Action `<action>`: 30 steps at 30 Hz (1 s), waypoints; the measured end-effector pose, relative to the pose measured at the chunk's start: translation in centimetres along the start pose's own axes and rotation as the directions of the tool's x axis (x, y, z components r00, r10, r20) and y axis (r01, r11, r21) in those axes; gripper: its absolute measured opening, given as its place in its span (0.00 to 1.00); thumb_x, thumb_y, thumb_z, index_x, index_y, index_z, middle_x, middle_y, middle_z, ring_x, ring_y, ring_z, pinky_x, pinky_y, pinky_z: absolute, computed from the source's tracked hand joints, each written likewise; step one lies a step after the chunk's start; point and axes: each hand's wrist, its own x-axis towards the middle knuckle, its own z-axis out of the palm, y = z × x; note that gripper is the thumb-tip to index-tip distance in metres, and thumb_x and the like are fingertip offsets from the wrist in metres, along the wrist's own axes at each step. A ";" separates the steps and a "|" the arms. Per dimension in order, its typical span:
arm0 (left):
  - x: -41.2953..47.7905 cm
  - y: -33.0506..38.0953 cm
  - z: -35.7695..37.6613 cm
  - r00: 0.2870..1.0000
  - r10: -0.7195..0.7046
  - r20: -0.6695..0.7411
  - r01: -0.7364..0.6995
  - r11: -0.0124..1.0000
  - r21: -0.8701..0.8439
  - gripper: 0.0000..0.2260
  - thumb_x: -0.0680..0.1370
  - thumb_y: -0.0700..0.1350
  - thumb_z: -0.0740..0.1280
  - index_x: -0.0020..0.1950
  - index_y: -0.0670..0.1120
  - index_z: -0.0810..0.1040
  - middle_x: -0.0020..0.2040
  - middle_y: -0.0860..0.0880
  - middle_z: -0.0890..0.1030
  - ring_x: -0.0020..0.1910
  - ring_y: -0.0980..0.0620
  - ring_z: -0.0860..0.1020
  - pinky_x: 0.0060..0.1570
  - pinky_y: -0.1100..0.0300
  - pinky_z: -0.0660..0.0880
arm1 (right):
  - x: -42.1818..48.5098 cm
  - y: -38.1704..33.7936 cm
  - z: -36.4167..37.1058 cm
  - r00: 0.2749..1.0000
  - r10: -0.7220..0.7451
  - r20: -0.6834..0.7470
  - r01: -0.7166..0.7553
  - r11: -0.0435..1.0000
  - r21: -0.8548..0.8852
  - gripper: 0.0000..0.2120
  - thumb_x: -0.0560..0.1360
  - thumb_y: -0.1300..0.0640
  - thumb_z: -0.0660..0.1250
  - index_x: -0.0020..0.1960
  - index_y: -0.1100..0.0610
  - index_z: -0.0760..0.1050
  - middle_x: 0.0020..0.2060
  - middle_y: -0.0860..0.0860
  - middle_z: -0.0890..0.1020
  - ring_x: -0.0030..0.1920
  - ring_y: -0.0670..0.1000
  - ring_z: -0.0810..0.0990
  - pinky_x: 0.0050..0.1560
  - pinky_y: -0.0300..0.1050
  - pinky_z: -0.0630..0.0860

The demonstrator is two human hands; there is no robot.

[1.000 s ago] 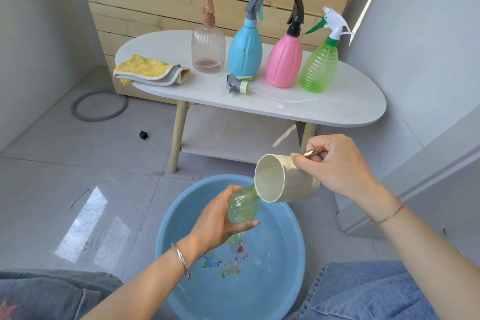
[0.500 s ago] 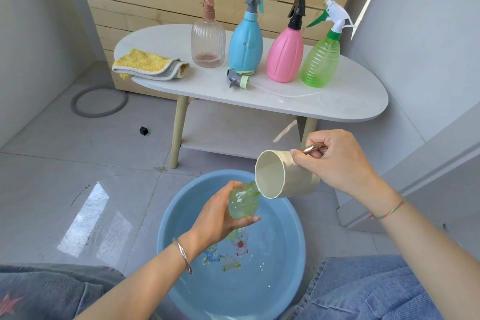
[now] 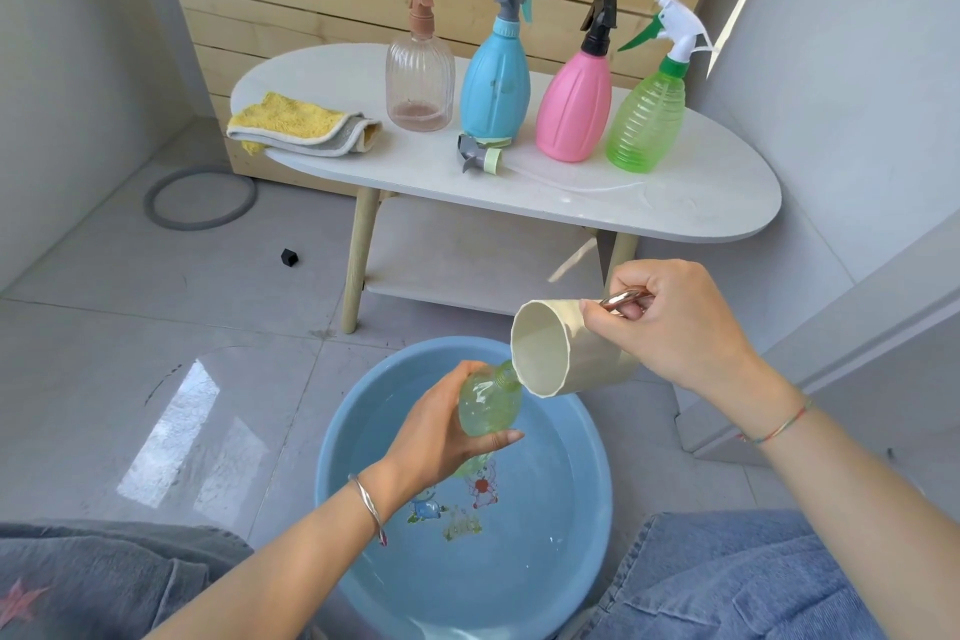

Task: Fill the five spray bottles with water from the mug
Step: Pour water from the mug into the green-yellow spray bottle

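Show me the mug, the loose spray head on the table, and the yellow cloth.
mug (image 3: pixel 592 364), head view, its cream outer wall.
loose spray head (image 3: pixel 478 156), head view, its grey trigger body.
yellow cloth (image 3: pixel 291 117), head view, its fuzzy top face.

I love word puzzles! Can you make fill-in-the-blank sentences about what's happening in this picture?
1. The right hand tips the cream ____ by its handle.
2. The left hand holds the uncapped green bottle over the ____ basin.
3. ____ capped spray bottles stand on the white table.

Answers: mug, blue, four.
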 end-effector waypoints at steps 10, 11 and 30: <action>0.0 0.0 0.1 1.000 0.008 0.001 -0.008 1.000 -0.001 0.33 0.63 0.70 0.72 0.63 0.57 0.69 0.57 0.62 0.78 0.56 0.60 0.76 0.56 0.61 0.74 | -0.1 -0.4 0.3 0.996 -0.091 -0.022 0.091 0.995 -0.029 0.24 0.67 0.58 0.72 0.25 0.53 0.57 0.22 0.48 0.61 0.28 0.49 0.60 0.29 0.37 0.59; 0.0 0.0 0.1 1.000 0.007 0.001 -0.007 1.000 -0.003 0.33 0.63 0.70 0.72 0.63 0.58 0.69 0.57 0.62 0.78 0.56 0.59 0.76 0.56 0.61 0.74 | -0.1 -0.5 0.3 0.995 -0.095 -0.022 0.095 0.995 -0.033 0.23 0.67 0.58 0.72 0.25 0.53 0.57 0.22 0.48 0.61 0.29 0.49 0.60 0.29 0.37 0.59; 0.0 -0.4 0.4 1.000 0.024 -0.006 -0.025 0.999 -0.034 0.30 0.65 0.68 0.73 0.61 0.58 0.69 0.55 0.62 0.78 0.56 0.60 0.76 0.55 0.58 0.75 | -0.3 -1.0 0.6 0.986 -0.166 -0.017 0.163 0.980 -0.114 0.19 0.65 0.52 0.67 0.26 0.51 0.57 0.23 0.47 0.62 0.28 0.51 0.62 0.29 0.40 0.60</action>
